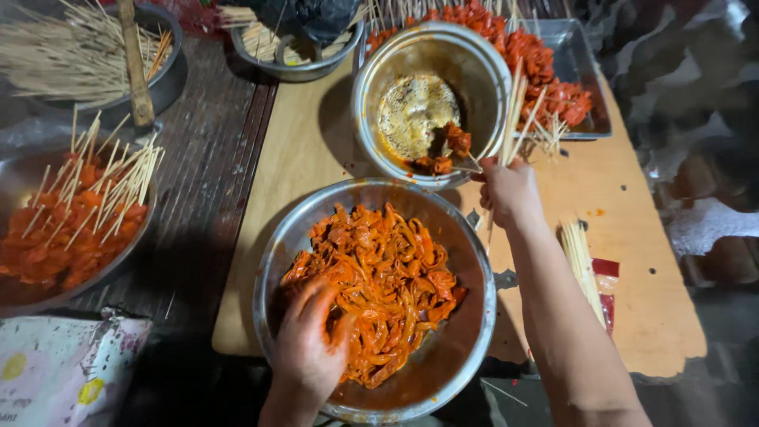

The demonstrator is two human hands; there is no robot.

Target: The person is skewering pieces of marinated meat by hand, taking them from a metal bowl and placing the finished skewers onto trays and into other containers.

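A big steel bowl [474,261] near me holds orange marinated meat strips [387,277]. My left hand [310,344] is down in the strips at the bowl's left side, fingers curled into them. My right hand [510,190] is beyond the bowl's far right rim, closed around a bunch of bamboo skewers [515,111] that stick up past a smaller steel bowl [494,79]. That smaller bowl has a few meat pieces [443,150] and sauce residue in it.
A metal tray [589,71] of finished red skewers lies at the back right. Loose bamboo skewers [581,261] rest on the wooden board [308,142]. Left, a bowl [16,182] of skewered meat; behind it, a pan [170,79] of bare sticks.
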